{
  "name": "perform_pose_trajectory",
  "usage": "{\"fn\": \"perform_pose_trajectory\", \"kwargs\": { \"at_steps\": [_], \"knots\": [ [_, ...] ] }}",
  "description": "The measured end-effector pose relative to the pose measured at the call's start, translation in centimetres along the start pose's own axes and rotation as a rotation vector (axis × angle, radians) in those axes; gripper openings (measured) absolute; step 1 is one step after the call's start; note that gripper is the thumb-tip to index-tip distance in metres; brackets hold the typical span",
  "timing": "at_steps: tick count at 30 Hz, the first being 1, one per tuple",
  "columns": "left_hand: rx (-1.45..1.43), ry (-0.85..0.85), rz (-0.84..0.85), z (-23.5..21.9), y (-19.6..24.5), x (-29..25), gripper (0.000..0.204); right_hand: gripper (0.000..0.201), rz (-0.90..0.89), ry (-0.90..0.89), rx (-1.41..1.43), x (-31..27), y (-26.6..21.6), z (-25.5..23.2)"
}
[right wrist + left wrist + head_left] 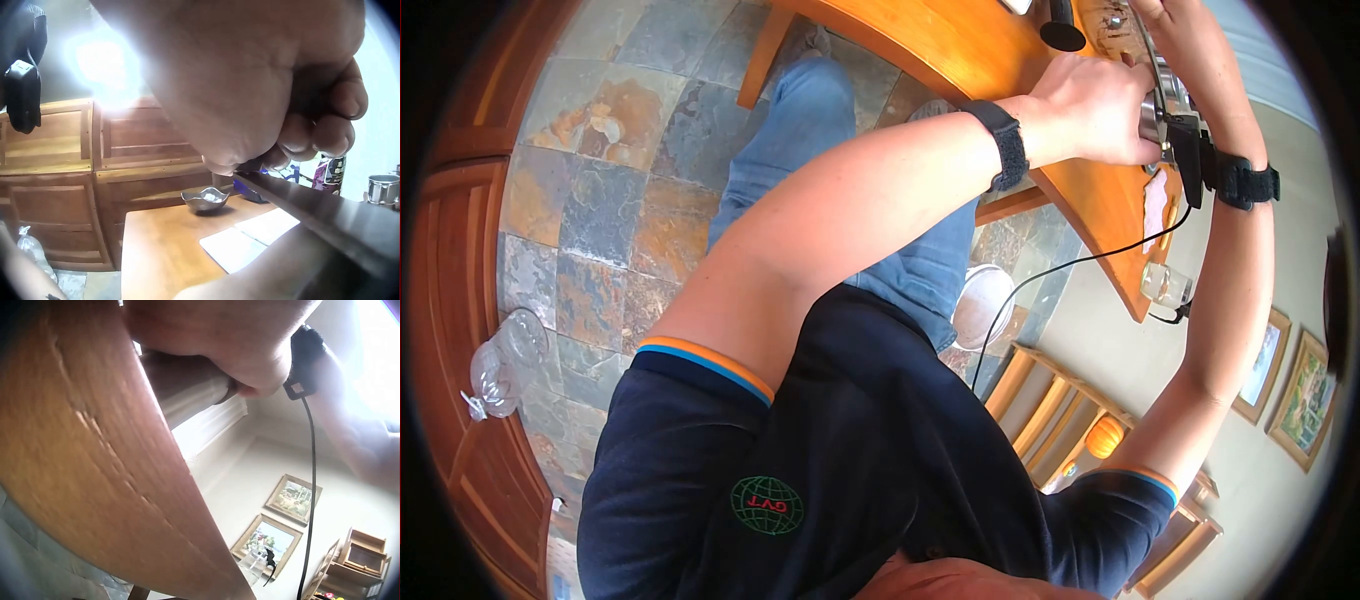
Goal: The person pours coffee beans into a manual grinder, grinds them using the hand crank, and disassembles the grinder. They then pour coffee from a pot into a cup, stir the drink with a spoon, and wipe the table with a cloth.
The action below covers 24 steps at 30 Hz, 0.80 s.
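In the head view my left hand [1100, 105] is curled round a silvery metal cylinder [187, 394] above the wooden table [965, 35]. The left wrist view has it poking out under the palm, close over the table edge. Farther along, my right hand [1185, 25] grips a long, flat, dark bar [325, 209], with fingertips bent over its edge in the right wrist view. The bar runs just past my left hand, and I cannot tell what tool it belongs to. Most of both held things is hidden behind the hands.
A black cylinder [1061, 30] lies near my left hand. Pink paper [1155, 210] and a glass jar [1165, 285] are near the table's corner. A wavy metal bowl [206, 200], open notebook [234, 249] and metal mug [382, 189] stand beyond. A cable [1080, 260] trails from my right wrist.
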<state>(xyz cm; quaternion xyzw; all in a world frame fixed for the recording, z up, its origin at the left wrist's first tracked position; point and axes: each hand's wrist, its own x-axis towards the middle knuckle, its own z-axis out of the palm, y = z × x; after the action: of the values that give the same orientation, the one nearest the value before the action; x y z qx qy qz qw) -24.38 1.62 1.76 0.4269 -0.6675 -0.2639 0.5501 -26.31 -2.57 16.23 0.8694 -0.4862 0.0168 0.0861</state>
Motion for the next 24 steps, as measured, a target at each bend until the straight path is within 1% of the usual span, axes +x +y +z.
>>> {"fn": "perform_pose_trajectory", "kwargs": {
  "at_steps": [3,7,9,13,15,16,17,18,19,20,21,22,24],
  "knots": [
    [-0.012,0.004,0.008,0.0,-0.1,-0.1,0.056,0.048,-0.029,0.043,0.049,-0.6,0.0,0.1],
    [-0.008,0.012,0.018,0.0,-0.1,-0.2,0.057,0.047,-0.015,0.030,0.045,0.1,1.7,0.4],
    [0.008,0.028,0.020,0.0,-0.1,-0.2,0.056,0.046,0.041,0.025,-0.039,0.1,1.6,0.2],
    [0.021,0.032,0.033,0.0,-0.1,-0.1,0.054,0.048,0.081,-0.022,-0.016,0.1,1.8,-0.2],
    [0.026,0.020,0.021,0.0,0.0,-0.1,0.054,0.050,-0.041,0.028,0.051,-1.3,-0.1,-1.0],
    [0.028,0.018,0.022,0.1,-0.1,-0.1,0.054,0.050,-0.039,0.029,0.053,3.0,13.3,1.4],
    [0.036,0.037,0.027,0.1,-0.2,0.0,0.054,0.052,0.011,0.016,0.260,3.3,13.3,1.2],
    [0.043,0.057,0.034,0.1,-0.2,0.0,0.054,0.053,0.062,0.003,0.467,4.2,12.2,3.6],
    [0.042,0.054,0.036,0.1,-0.2,0.0,0.054,0.053,0.066,0.005,0.466,3.7,9.2,2.9],
    [0.030,0.020,0.012,-0.1,-0.1,0.0,0.055,0.054,0.055,-0.043,0.205,2.5,5.4,1.0],
    [0.019,-0.013,-0.012,-0.3,0.0,0.0,0.056,0.056,0.043,-0.092,-0.056,1.2,2.8,-0.4],
    [0.018,-0.015,-0.010,-0.4,0.0,0.0,0.056,0.056,0.045,-0.091,-0.056,0.5,2.0,-0.8],
    [0.011,-0.020,-0.010,-0.2,-0.1,0.0,0.057,0.058,-0.026,-0.085,-0.037,-0.1,1.3,-1.3]
  ]
}}
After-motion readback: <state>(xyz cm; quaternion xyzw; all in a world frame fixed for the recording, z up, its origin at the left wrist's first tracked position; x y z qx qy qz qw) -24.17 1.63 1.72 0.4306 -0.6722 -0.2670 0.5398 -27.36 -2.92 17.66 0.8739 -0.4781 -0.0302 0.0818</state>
